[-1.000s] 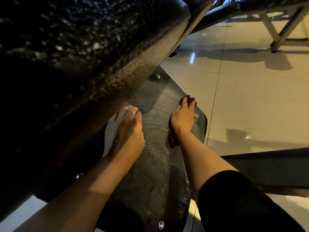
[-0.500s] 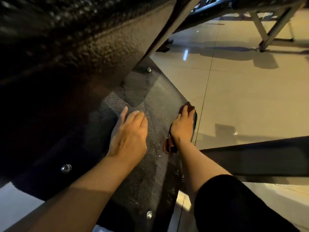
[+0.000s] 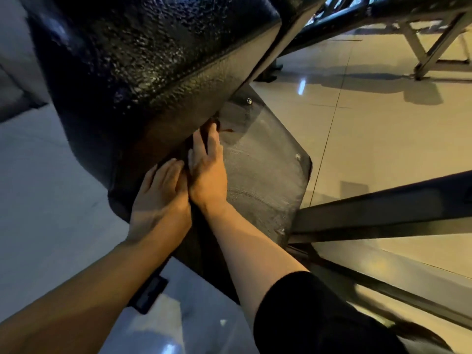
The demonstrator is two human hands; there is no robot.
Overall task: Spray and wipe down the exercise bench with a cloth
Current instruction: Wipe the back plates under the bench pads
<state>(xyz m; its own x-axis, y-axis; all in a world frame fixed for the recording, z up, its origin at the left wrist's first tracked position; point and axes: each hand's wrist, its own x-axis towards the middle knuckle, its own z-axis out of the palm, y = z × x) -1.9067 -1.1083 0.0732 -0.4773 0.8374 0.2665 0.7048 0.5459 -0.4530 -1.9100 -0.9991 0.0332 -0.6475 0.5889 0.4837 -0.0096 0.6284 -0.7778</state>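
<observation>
The exercise bench's black textured pad fills the upper left. Below it lies a dark grey plate with metal bolts at its corners. My right hand lies flat on this plate, fingers straight and reaching under the pad's lower edge. It presses a reddish cloth, of which only a sliver shows past the fingertips. My left hand rests flat on the plate's left part, touching the side of my right hand.
A dark metal frame bar runs off to the right from the plate. Another machine's grey legs stand at the top right on the glossy tiled floor. A small black block sits under my left forearm.
My right hand slid with the cloth from the plate's right edge leftward and up to the pad's lower edge, ending against my left hand. The view also shifted.
</observation>
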